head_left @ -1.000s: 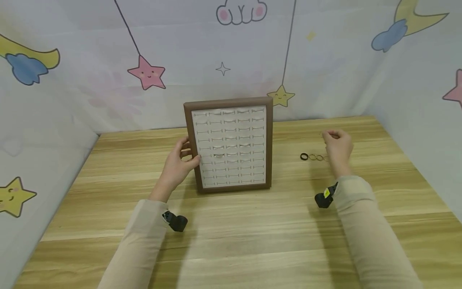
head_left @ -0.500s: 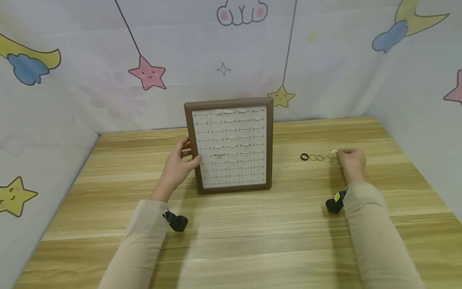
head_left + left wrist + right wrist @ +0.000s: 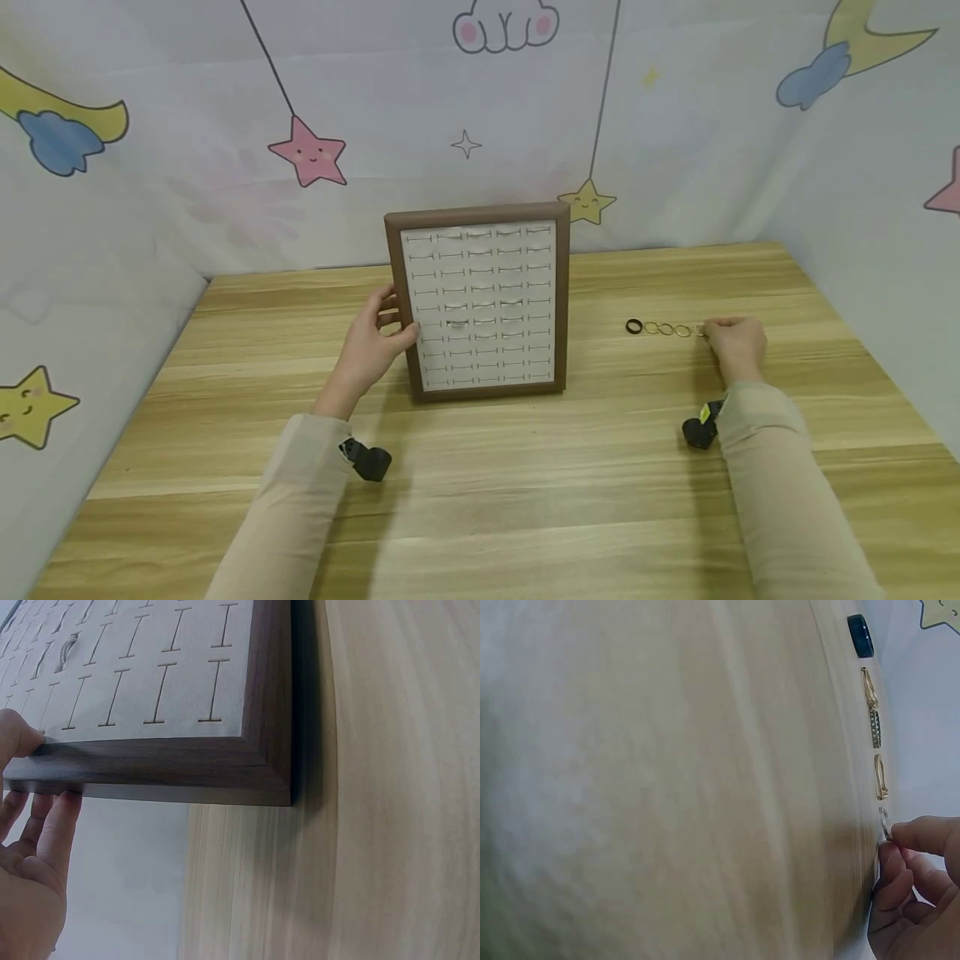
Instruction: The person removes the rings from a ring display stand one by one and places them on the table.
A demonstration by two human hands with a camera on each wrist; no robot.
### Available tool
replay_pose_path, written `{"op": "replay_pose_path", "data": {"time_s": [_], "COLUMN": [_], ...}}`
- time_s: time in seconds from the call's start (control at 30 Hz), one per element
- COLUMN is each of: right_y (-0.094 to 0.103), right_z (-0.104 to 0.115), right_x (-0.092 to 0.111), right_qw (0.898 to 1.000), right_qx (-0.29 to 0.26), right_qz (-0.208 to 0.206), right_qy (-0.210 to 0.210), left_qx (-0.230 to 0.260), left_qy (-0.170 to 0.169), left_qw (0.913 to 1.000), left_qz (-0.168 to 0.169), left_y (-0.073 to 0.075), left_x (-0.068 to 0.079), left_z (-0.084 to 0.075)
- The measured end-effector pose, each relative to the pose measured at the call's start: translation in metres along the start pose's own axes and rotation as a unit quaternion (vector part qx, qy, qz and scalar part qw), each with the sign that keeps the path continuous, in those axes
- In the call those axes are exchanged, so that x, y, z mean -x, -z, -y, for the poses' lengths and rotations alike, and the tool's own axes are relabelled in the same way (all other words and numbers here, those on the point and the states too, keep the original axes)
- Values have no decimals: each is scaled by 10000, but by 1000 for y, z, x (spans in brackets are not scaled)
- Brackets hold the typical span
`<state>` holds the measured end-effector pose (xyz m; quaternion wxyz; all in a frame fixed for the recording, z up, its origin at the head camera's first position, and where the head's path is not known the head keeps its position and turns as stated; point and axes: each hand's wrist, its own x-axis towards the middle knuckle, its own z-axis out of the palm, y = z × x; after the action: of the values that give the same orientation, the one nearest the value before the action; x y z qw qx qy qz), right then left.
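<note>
A brown-framed ring display board (image 3: 480,358) stands tilted back on the table, its pale slotted panel facing me. My left hand (image 3: 369,340) grips its left edge, thumb on the front and fingers behind, as the left wrist view also shows. A silver ring (image 3: 457,323) sits in one of the slots. Off to the right, my right hand (image 3: 737,346) pinches a thin ring (image 3: 886,823) between thumb and index finger, down at the tabletop. That ring is at the right end of a row with a black ring (image 3: 634,327) and several gold-coloured rings (image 3: 682,331).
The wood-grain table (image 3: 480,500) runs back to a white cloth wall (image 3: 405,108) printed with stars and moons. More cloth closes off both sides. A small black camera is worn on each wrist.
My right hand has moved right and down to the tabletop, bringing the ring to the end of the row. The left hand and the display board have stayed in place.
</note>
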<state>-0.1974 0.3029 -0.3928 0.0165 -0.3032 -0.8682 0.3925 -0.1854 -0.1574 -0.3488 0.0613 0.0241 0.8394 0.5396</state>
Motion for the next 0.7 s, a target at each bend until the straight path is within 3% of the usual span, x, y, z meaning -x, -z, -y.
{"op": "replay_pose_path", "data": {"time_s": [0.23, 0.43, 0.57, 0.7], "right_y": [-3, -5, -6, -11], "right_z": [0, 7, 24, 54], "right_x": [4, 2, 0, 8], "right_qw": [9999, 9989, 9920, 9719], "right_qx": [-126, -371, -1117, -2129], "right_qz": [-18, -279, -595, -959], "right_qy": [-37, 7, 44, 288], "left_qx": [27, 9, -21, -19], "left_qy": [-29, -25, -14, -24], "left_qw": [10000, 10000, 10000, 10000], "left_qz": [-6, -9, -18, -20], "left_y": [0, 0, 0, 0], "left_x": [1, 0, 0, -1], "left_z": [0, 0, 1, 1]}}
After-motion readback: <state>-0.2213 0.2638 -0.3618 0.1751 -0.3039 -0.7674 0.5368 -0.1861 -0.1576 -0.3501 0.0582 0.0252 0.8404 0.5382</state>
